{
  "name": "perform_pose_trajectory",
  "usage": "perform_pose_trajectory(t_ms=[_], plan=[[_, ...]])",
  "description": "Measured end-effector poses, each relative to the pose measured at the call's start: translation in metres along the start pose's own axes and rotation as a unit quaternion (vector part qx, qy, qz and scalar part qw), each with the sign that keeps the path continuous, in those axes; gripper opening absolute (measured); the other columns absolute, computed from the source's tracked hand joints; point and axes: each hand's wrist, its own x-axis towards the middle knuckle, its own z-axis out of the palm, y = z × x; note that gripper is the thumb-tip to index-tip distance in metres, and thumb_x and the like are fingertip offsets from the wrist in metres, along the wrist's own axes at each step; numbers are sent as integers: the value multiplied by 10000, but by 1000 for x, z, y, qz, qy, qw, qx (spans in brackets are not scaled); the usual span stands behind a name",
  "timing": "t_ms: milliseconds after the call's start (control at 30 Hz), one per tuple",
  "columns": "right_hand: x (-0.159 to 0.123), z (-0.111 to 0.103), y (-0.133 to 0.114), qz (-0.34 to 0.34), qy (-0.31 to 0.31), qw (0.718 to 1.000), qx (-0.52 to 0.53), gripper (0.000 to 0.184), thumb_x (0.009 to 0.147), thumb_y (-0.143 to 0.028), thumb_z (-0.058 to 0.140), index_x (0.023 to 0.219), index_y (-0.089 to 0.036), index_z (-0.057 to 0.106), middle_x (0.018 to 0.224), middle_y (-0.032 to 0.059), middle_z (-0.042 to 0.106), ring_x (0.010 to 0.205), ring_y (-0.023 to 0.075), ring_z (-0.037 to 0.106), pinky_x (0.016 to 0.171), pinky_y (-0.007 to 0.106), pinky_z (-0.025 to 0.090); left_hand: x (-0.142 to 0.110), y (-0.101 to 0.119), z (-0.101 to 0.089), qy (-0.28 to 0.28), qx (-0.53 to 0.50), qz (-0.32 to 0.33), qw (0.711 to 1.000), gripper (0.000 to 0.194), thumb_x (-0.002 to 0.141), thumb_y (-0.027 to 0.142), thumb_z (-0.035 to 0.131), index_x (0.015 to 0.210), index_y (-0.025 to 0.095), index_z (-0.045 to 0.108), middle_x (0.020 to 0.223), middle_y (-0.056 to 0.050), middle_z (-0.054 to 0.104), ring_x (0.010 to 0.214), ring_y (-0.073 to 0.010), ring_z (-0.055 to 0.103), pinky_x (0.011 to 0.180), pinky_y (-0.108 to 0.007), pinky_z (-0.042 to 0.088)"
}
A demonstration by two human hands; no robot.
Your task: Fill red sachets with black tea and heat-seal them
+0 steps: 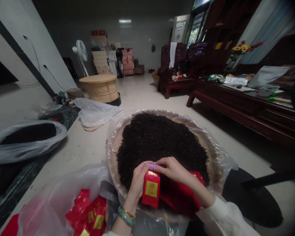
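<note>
A red packet (151,190) with a yellow label hangs upright over the near side of the basket. A pale purple strip (152,166) lies across its top; I cannot make out its exact kind. My left hand (139,175) pinches the left end of the strip and the packet top. From the other side, my right hand (170,167) has its fingers closed on the right end. Behind both hands, dark dried tea leaves (159,137) fill a round basket (114,160) lined with clear plastic. More red packets (179,196) lie on the leaves, partly under my right forearm.
At the lower left, a clear plastic bag (46,200) holds several red packets (88,213). Another bag (61,131) of dark leaves stands further left. A round black base (255,203) is at the right, near a low wooden table (236,108). A woven drum-shaped stand (100,88) stands ahead.
</note>
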Motion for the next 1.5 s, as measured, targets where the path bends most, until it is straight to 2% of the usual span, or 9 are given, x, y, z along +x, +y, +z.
perform_pose_trajectory(t_ms=[333,500,733,867,967,1067,1167,1300,1500], plan=[[-1,-1,-1,-9,6,1000,-12,551,882,-614,446,929,-167,764,826,67,753,687,202,640,606,253,398,0,0,1,1,-8,-9,1000,424,618,447,810,879,128,711,840,-67,739,663,-153,648,630,-234,469],[-1,3,0,1,19,999,-45,539,903,-572,443,751,-150,740,648,27,685,576,146,547,542,238,328,-2,-8,-6,-45,-13,-141,989,763,655,714,641,1158,141,618,756,-81,742,556,-201,675,555,-285,489],[-2,-5,10,32,69,997,-31,386,853,-475,561,1017,-158,709,961,84,724,809,221,642,675,265,426,-8,-12,-12,-55,21,-152,987,793,693,820,456,903,91,688,769,-146,754,500,-192,659,504,-274,481],[-3,-16,38,99,108,981,-128,437,876,-504,523,1103,-162,675,1038,124,708,885,267,650,736,307,437,-10,-10,-16,-69,25,-159,985,821,694,841,408,819,87,707,618,-140,727,477,-178,640,493,-248,465],[-5,-19,55,119,105,966,-202,432,880,-523,520,1083,-176,678,1005,128,710,889,273,645,737,312,436,-11,-10,-18,-70,20,-160,984,830,695,843,403,822,82,709,678,-157,741,481,-172,639,477,-241,457],[-7,-12,51,70,143,959,-234,426,874,-526,538,1074,-176,677,965,124,702,887,272,618,759,339,444,-11,-13,-18,-73,24,-165,983,834,709,840,384,826,78,701,666,-153,736,474,-170,636,479,-243,464],[-4,4,33,-18,178,965,-193,378,917,-483,493,1089,-192,661,933,100,688,879,241,607,774,343,463,-12,-16,-14,-72,32,-173,982,840,707,838,390,914,79,683,767,-153,752,496,-180,651,510,-273,495],[9,30,17,-118,136,970,-161,330,929,-468,488,879,-198,672,803,59,673,796,199,632,735,308,476,-14,-17,-11,-70,70,-187,977,888,670,869,381,964,82,668,781,-138,751,517,-196,661,530,-296,500],[18,45,21,-176,113,966,-151,449,982,-415,375,649,-180,564,615,22,582,605,162,604,572,244,413,-20,-7,-13,-117,88,-177,973,889,675,872,368,1108,138,625,817,-106,750,645,-235,691,610,-345,516]])
